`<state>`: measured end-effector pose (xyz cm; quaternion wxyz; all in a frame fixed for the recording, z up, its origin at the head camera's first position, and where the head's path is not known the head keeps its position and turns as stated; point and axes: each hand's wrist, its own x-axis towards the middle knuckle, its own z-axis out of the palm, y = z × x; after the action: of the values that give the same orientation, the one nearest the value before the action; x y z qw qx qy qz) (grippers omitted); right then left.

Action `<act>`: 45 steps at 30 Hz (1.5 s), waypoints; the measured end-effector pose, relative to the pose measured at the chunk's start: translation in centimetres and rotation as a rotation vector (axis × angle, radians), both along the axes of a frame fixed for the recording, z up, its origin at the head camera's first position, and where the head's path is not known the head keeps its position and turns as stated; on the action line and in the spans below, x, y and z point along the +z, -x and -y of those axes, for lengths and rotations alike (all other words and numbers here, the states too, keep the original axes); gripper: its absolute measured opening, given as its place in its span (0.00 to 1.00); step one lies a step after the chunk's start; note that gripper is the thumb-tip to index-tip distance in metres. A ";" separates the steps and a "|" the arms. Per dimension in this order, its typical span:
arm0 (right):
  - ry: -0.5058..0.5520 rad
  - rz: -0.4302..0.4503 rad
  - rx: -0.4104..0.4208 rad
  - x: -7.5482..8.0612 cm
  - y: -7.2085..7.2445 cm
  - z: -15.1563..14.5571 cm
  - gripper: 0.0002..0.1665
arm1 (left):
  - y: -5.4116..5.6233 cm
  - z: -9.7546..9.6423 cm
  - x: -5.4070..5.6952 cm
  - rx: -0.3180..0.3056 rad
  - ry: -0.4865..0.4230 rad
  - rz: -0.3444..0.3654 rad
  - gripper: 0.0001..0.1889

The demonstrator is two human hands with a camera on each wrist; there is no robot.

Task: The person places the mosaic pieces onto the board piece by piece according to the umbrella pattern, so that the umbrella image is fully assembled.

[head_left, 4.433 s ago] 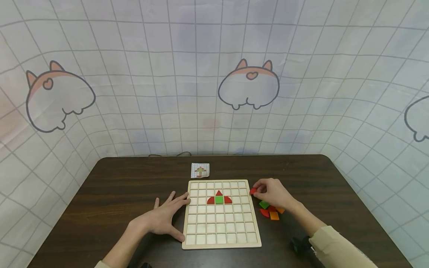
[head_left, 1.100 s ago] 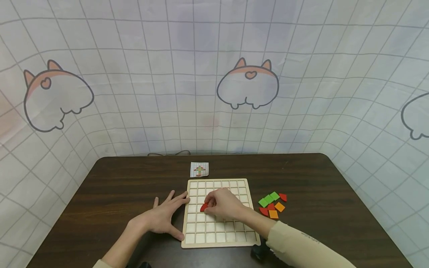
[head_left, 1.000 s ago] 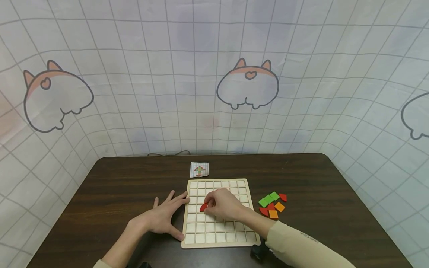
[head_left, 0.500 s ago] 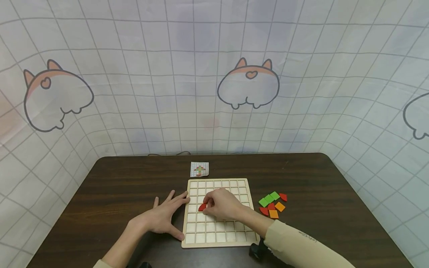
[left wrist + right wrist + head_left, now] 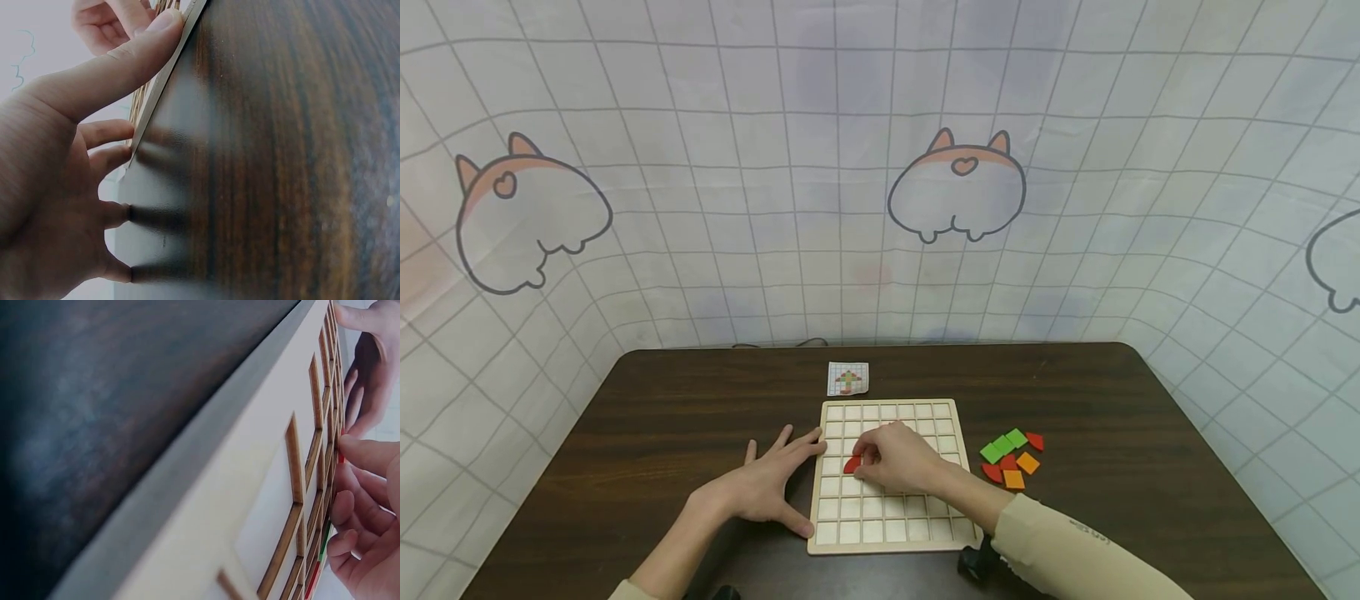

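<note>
A pale wooden grid board (image 5: 850, 532) lies on the dark table. Thumb and fingers of my right hand (image 5: 901, 457) pinch a red quarter-circle tile (image 5: 851, 466) at a cell in the board's left part. The right wrist view has that tile's red edge (image 5: 341, 454) by the thumb; a green tile (image 5: 325, 541) and another red tile (image 5: 312, 580) sit in the board nearby. In the head view my right hand covers those placed tiles. My left hand (image 5: 756, 489) is spread along the board's left edge, thumb at the lower corner and fingertips touching the frame higher up.
Right of the board lie loose tiles: several green squares (image 5: 1003, 445), orange squares (image 5: 1013, 480) and red curved pieces (image 5: 992, 472). A small printed pattern card (image 5: 847, 379) rests behind the board. A grid-patterned curtain (image 5: 760, 208) stands beyond the table (image 5: 662, 433).
Over the past few seconds my right hand has carried the red tile from beside the loose tiles to the board's left part. In the last second the tile shifted slightly left. My left hand stayed put.
</note>
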<state>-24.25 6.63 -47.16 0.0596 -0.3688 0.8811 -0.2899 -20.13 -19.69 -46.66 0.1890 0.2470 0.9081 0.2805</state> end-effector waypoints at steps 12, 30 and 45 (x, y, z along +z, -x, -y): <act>-0.004 -0.003 -0.001 -0.1 0.1 -0.1 0.09 | 0.0 0.0 -0.1 -0.005 -0.004 -0.001 0.58; 0.062 0.044 -0.069 0.7 -0.5 -4.2 0.06 | -0.1 0.0 0.1 -0.004 -0.014 0.007 0.58; 0.111 0.028 -0.101 0.2 -0.5 -8.2 0.05 | -0.2 -0.1 0.6 0.007 -0.011 0.012 0.58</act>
<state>-23.78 14.86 -46.96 0.0366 -0.3224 0.8802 -0.3462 -19.89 -19.55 -46.11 0.1919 0.2431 0.9062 0.2878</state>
